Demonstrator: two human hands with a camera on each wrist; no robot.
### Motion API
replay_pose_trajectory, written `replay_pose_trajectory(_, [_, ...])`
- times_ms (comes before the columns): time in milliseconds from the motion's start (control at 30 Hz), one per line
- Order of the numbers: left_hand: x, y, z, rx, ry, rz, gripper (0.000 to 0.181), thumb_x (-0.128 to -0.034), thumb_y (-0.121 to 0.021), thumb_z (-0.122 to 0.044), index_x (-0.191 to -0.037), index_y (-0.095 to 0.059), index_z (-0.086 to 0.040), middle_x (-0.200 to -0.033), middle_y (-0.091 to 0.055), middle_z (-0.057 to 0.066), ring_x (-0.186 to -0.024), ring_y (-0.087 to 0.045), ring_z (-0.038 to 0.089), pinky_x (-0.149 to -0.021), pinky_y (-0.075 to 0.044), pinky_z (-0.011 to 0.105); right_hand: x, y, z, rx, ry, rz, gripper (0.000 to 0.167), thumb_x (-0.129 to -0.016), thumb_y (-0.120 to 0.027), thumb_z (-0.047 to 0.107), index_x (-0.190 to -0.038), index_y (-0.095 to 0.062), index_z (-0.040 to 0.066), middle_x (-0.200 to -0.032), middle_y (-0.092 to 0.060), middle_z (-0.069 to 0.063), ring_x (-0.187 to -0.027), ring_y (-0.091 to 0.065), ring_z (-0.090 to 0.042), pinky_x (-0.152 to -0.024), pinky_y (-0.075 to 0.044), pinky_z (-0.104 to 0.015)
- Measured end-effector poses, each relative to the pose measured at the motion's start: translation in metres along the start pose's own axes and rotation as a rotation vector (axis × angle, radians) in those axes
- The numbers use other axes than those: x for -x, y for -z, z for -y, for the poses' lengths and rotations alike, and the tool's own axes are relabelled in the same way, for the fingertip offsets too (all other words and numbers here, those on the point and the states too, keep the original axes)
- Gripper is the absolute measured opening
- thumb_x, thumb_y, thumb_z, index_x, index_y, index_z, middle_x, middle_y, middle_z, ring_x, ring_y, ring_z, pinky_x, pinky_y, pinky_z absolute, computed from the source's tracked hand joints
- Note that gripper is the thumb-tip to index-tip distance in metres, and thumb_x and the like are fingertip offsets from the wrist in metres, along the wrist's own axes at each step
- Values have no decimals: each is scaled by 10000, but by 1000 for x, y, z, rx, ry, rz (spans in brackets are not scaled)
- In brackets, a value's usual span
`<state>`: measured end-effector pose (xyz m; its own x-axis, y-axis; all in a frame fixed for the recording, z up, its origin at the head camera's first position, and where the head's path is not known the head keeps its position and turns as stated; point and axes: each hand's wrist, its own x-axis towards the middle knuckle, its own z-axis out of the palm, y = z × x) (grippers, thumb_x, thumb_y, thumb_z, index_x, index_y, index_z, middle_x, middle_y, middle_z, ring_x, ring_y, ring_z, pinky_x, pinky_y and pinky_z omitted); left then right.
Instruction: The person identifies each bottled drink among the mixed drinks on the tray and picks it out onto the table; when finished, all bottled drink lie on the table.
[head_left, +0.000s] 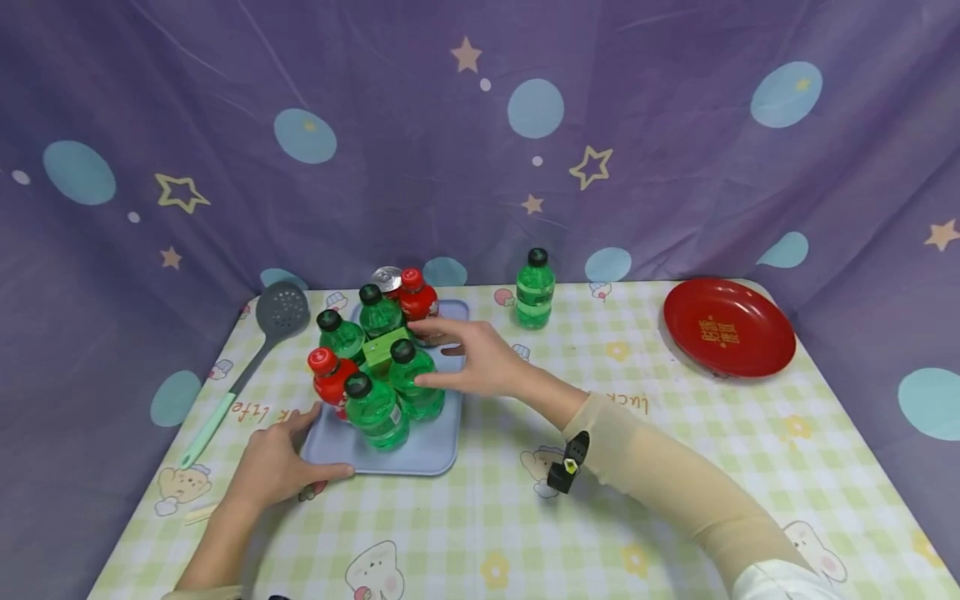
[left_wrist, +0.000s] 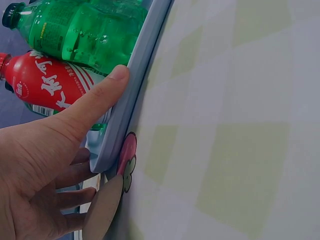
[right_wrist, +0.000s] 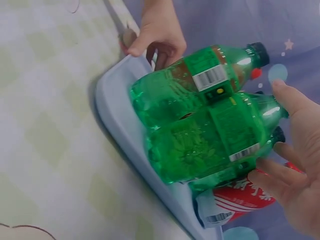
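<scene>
Gripping blue tray (head_left: 431, 455) at corner with left hand (head_left: 273, 462); right hand (head_left: 483, 360) spreads wide beside green bottle (head_left: 421, 395). Loaded, it's likely heavy, stiff; hold opposite rims.

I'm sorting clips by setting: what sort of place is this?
Likely a staged tabletop set: a curtain screens the back and both sides, with a checked tablecloth and a tray of bottles in front.
</scene>
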<state>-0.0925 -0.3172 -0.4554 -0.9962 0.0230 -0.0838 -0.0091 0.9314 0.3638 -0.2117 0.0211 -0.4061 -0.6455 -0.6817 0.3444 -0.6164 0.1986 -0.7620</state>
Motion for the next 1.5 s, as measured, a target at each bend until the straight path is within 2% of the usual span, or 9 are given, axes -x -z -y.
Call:
replay_pose_trajectory(267, [0, 0, 0, 7, -8, -10, 1337, -571, -918, -781, -1532, -509, 55, -1496, -493, 423, -1358, -500, 647, -1033, -503, 732, 0, -14, -4, 21, -21, 7, 725, -881, -899, 283, -1511, -592, 97, -1485, -670, -71, -1287, -715, -233, -1018, -623, -374])
replay_pose_trajectory(633, [2, -2, 0, 17, -19, -36, 1300, -587, -934, -747, -1516, -526, 64, -1478, -509, 428, -1347, -516, 645, -1029, -513, 725, 1, -26, -2, 44, -37, -34, 659, -856, -920, 248, -1430, -654, 66, -1411, -713, -82, -1286, -708, -240, -984, -616, -256])
replay_pose_trajectory(900, [2, -2, 0, 22, -11, -26, 1310, -583, -930, -756, -1519, -521, 65, -1484, -504, 426, -1361, -506, 640, -1040, -505, 727, 4, -31, 0, 96, -40, -71, 685, -836, -936, 267, -1420, -653, 48, -1391, -719, -97, -1272, -711, -248, -958, -628, -263])
replay_pose_trajectory(1033, [1, -2, 0, 20, -17, -28, 1311, -580, -932, -755, -1513, -526, 72, -1474, -504, 436, -1356, -510, 640, -1034, -509, 728, 3, -30, 1, 108, -50, -77, 682, -828, -943, 270, -1404, -661, 39, -1370, -730, -102, -1250, -723, -250, -944, -639, -287])
replay_pose_trajectory(1300, [0, -3, 0, 9, -15, -18, 1336, -576, -913, -785, -1532, -509, 57, -1496, -510, 409, -1361, -512, 632, -1047, -506, 718, 2, -25, 5, 144, -70, -82, 683, -824, -946, 284, -1397, -667, 39, -1363, -736, -100, -1231, -735, -246, -920, -632, -236])
replay_pose_trajectory(1500, [0, -2, 1, -1, -17, -11, 1341, -575, -908, -793, -1537, -505, 50, -1495, -503, 416, -1357, -514, 634, -1042, -507, 719, 3, -12, 8, 147, -78, -133, 699, -809, -956, 286, -1400, -675, 40, -1373, -735, -104, -1197, -752, -255, -903, -638, -238])
